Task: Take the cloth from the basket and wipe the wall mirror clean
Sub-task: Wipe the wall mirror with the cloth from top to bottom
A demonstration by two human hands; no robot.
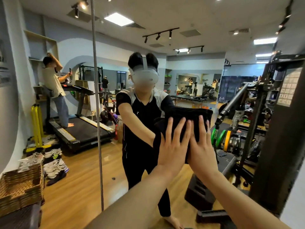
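Observation:
A large wall mirror (pixel 79 171) fills most of the view, with a vertical seam left of centre. A folded black cloth (pixel 189 116) lies flat against the glass at right of centre. My left hand (pixel 173 142) and my right hand (pixel 201 142) press side by side on the cloth, fingers spread and pointing up. The cloth's lower part is hidden behind my palms. A woven basket (pixel 21 185) stands at the lower left on a dark surface; I see no cloth inside it.
The mirror reflects a person in a headset, a gym with a treadmill, several shoes on a wooden floor, and a weight rack. A dark machine frame (pixel 280 146) stands close on my right, beside the mirror's edge.

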